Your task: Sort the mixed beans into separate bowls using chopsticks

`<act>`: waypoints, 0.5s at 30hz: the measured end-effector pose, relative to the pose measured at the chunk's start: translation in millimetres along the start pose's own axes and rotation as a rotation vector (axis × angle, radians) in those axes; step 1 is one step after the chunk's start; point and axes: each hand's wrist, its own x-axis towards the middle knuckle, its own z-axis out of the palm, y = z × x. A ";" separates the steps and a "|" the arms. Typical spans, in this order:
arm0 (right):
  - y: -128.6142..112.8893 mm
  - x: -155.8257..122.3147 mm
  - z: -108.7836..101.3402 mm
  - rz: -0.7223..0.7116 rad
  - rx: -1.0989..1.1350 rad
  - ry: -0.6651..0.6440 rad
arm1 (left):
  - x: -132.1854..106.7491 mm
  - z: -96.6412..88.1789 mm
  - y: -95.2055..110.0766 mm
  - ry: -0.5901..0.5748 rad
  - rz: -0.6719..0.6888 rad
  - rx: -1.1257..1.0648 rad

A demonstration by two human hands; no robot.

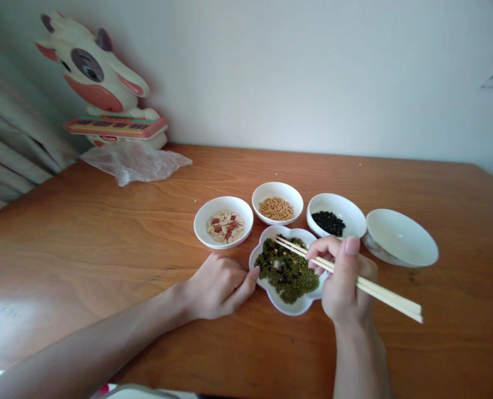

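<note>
A pair of light wooden chopsticks (390, 296) is held in my right hand (348, 277), fingers closed round them. Their tips reach into the white flower-shaped dish (298, 308), which holds green mung beans (291, 288) mixed with some black beans, a few yellow beans and a pale piece. My left hand (219, 285) rests on the table with curled fingers, its thumb on the dish's left rim. Behind the dish stand white bowls: one with peanuts (226, 227), one with yellow soybeans (276, 209) and one with black beans (328, 223).
To the right, a white bowl (402, 238) shows no contents. A cow-shaped toy keyboard (117, 127) stands at the back left against the wall, with a clear plastic bag (136, 162) before it. A curtain (13, 144) hangs at left. Stray beans lie near the table's back.
</note>
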 end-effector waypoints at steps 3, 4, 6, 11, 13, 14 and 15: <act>-0.6 -0.1 -1.2 -0.043 -0.025 -0.015 | -0.2 -0.8 0.6 -0.002 0.005 -0.006; -0.5 0.1 -1.7 -0.056 -0.029 -0.021 | -0.2 -1.2 0.9 -0.001 0.008 -0.010; 0.4 0.7 -3.1 -0.076 -0.033 -0.039 | 0.1 -1.7 1.3 0.003 0.015 -0.013; 4.3 2.5 -6.6 -0.112 -0.043 -0.096 | 0.3 -1.3 0.9 0.009 0.019 -0.009; 4.6 2.5 -6.9 -0.113 -0.043 -0.093 | -0.2 -0.8 0.7 0.012 0.020 -0.009; 4.4 2.3 -6.8 -0.111 -0.044 -0.095 | -0.5 -0.6 0.6 0.014 0.020 -0.010; 4.0 2.0 -6.6 -0.108 -0.046 -0.095 | -0.6 -0.5 0.6 0.018 0.020 -0.010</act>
